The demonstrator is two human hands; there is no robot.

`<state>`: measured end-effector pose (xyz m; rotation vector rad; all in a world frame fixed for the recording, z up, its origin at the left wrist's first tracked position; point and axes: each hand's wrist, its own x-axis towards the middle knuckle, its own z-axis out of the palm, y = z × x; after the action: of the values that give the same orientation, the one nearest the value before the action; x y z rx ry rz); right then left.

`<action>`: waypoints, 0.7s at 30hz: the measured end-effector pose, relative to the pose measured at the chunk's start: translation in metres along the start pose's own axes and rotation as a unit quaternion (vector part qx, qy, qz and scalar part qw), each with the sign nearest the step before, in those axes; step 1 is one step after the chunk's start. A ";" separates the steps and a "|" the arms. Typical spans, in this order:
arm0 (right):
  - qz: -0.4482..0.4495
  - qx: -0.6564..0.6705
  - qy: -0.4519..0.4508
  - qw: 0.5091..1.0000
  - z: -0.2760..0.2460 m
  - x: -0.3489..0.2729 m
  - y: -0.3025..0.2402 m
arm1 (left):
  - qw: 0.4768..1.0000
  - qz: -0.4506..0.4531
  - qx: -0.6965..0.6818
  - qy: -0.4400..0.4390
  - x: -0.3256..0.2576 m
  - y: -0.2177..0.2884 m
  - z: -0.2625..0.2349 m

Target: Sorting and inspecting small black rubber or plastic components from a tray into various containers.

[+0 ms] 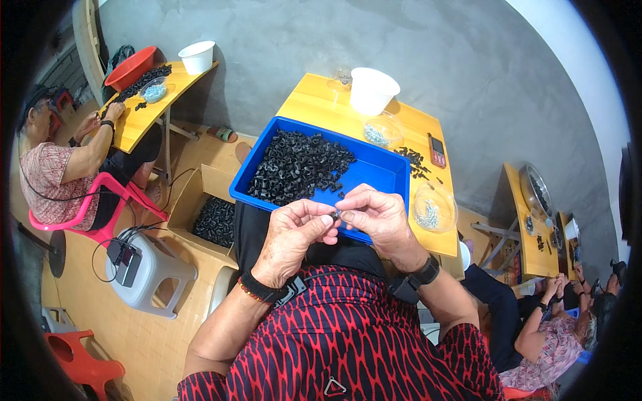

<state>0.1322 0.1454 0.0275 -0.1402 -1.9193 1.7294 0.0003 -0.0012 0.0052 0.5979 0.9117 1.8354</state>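
Observation:
My left hand and my right hand meet in front of me, just over the near edge of a blue plastic tray. Between the left thumb and fingertips is a small black plastic clip, mostly covered by the fingers. The right thumb and forefinger pinch together against that clip; whatever they hold there is too small to make out. A heap of small black plastic clips fills the tray's left side, while blue bottom shows on its right.
The tray rests on a yellow table with a white tub, clear bowls of metal screws, loose black parts and a phone. A cardboard box and grey stool stand left. Other people sit at tables either side.

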 end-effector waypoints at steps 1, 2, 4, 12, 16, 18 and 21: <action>0.000 0.001 0.000 1.000 0.000 0.000 0.001 | 1.000 -0.002 -0.002 -0.005 0.000 0.000 -0.001; -0.015 -0.011 0.000 1.000 0.001 0.001 0.001 | 1.000 -0.005 -0.005 -0.010 0.000 0.000 -0.002; -0.030 -0.024 0.002 0.999 0.001 0.002 0.002 | 1.000 -0.008 -0.007 -0.011 0.000 0.000 -0.002; -0.090 -0.130 0.006 0.987 0.004 0.003 -0.005 | 1.000 -0.014 -0.019 -0.020 0.000 -0.001 -0.004; -0.067 -0.111 0.012 0.992 0.004 0.003 -0.002 | 0.999 -0.015 -0.025 -0.022 0.000 -0.001 -0.004; -0.045 -0.067 0.018 0.997 0.005 0.002 -0.001 | 0.999 -0.013 -0.030 -0.024 0.001 -0.002 -0.005; -0.047 -0.062 0.022 0.997 0.006 0.001 -0.003 | 0.999 -0.007 -0.044 -0.020 0.002 -0.001 -0.005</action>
<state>0.1295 0.1404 0.0307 -0.1297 -1.9693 1.5351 -0.0032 -0.0009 0.0014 0.5704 0.8031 1.8338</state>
